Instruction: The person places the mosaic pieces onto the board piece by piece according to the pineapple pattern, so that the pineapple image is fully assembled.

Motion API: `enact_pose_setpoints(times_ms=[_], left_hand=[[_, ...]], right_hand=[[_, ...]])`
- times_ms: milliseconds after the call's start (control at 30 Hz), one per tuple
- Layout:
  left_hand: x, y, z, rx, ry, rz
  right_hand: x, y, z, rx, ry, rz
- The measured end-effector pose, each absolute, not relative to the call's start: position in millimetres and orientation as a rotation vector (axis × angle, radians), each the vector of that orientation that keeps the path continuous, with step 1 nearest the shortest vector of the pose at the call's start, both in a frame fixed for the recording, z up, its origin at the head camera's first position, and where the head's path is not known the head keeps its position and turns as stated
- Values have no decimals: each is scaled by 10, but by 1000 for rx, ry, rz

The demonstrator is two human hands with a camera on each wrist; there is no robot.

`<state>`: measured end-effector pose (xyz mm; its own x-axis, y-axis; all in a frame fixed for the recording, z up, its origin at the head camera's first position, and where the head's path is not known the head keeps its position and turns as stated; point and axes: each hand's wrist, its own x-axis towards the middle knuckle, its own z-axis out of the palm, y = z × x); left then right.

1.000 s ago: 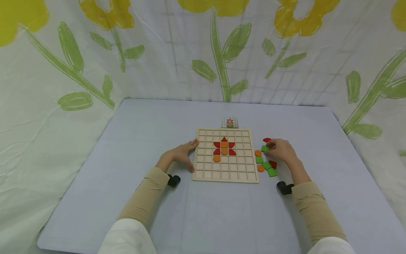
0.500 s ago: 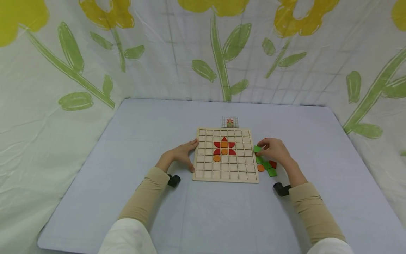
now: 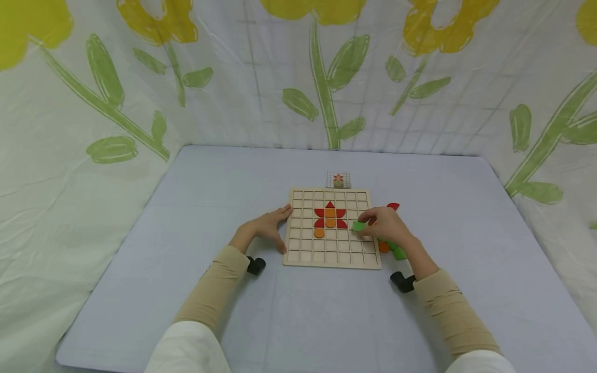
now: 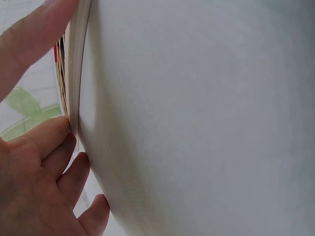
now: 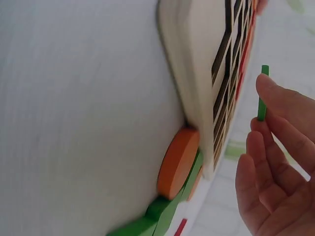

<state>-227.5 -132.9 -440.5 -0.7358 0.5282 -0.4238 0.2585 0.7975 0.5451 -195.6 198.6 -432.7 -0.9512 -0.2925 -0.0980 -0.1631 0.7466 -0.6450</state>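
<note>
A wooden grid board [image 3: 305,249] lies on the table. My left hand [image 3: 266,227] rests at its left edge, thumb and fingers spread and touching the rim; the left wrist view shows the fingertips [image 4: 61,125] against the board's side. Between thumb and fingers my right hand [image 3: 388,226] pinches a green square tile [image 3: 357,226] over the board's right half. Seen edge-on in the right wrist view, the green tile [image 5: 263,96] is held above the grid. Red pieces [image 3: 341,213] surround an orange square [image 3: 329,213] and an orange disc [image 3: 330,223]. Another orange disc [image 3: 319,233] sits lower left.
Right of the board lie more pieces, partly hidden by my right hand: an orange disc [image 3: 384,247], green squares [image 3: 400,253] and a red piece [image 3: 394,205]. A small pattern card [image 3: 338,180] stands behind the board. A flower-painted sheet [image 3: 289,67] hangs behind the table.
My right hand has picked up the green square tile from the loose pieces and carried it left over the board. The left hand has stayed at the board's edge.
</note>
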Motion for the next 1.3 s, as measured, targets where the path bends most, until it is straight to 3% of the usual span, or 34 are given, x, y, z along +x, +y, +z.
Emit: enact_pose_setpoints(times_ms=[467,1300], left_hand=[[-2269,-1322,-4407,572,2410,622],[-2253,-1328,-4390,590,2415,640]], right_hand=[[-1977,1571,-4336,-560,2712,-893],[-1992,1321,-4346,-587,2671,-818]])
